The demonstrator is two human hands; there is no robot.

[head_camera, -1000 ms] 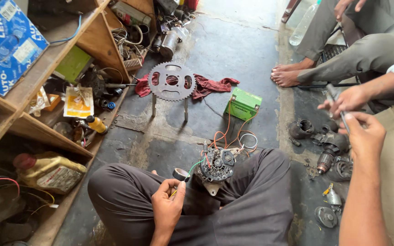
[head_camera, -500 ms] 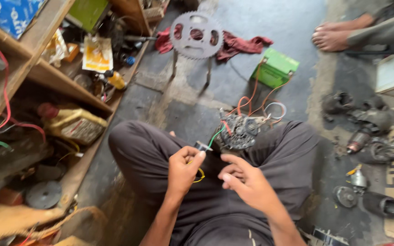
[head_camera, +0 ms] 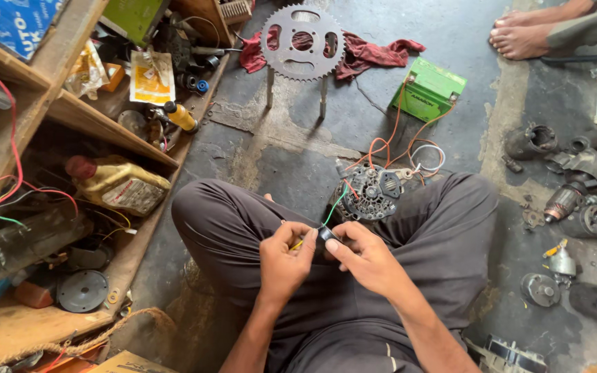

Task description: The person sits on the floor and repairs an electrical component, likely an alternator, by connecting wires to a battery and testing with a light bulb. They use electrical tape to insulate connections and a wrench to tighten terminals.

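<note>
Far left of the fingers, a yellow oil can (head_camera: 120, 184) lies on the shelf (head_camera: 115, 131). The left hand (head_camera: 283, 257) pinches a yellow wire (head_camera: 298, 244) between closed fingertips. Touching them, the right hand (head_camera: 362, 257) grips a small black part (head_camera: 328, 233), fingers curled tight. A green wire (head_camera: 336, 205) runs up from the fingertips to the round metal motor part (head_camera: 371, 191) just beyond, between the knees. Farther beyond sits a green battery (head_camera: 428, 88).

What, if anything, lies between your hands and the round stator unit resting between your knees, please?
Nothing visible blocks the way. The left hand and right hand pinch a small dark part on a green wire, which runs straight up to the stator unit; only bare trouser cloth lies between.
</note>
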